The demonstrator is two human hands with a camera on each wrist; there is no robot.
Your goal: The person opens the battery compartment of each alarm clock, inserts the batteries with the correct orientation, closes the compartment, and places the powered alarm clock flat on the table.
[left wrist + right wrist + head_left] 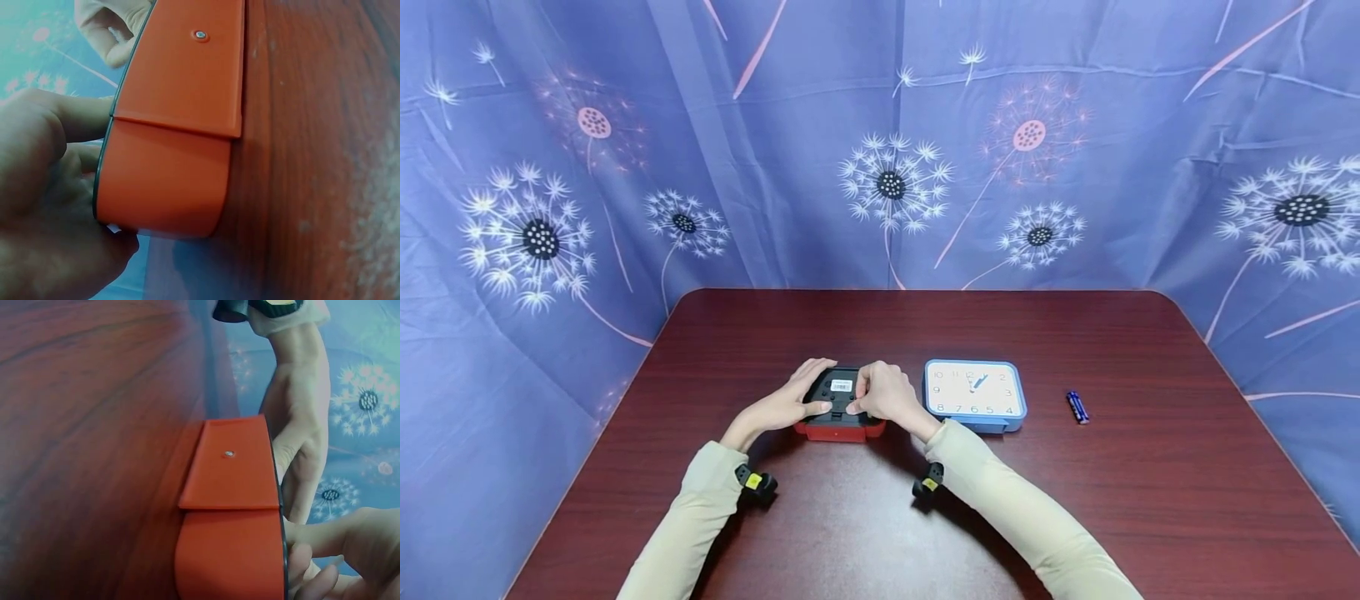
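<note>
A red alarm clock (835,432) lies face down on the table, its black back (841,388) with a white barcode label turned up. My left hand (786,406) grips the clock's left side, thumb lying on the back and fingers along the far left edge. Over the right part of the back, my right hand (887,392) has its fingers curled and its thumb tip low on the black cover. In the right wrist view, that hand's fingertips (317,582) touch the back; I cannot tell whether they pinch anything. The red side wall (169,175) fills the left wrist view.
A blue clock (974,392) with a white face lies face up just right of my right hand. Farther right on the dark red wooden table (1120,500) are what look like blue batteries (1077,407). A blue dandelion-print curtain (775,167) hangs behind the table.
</note>
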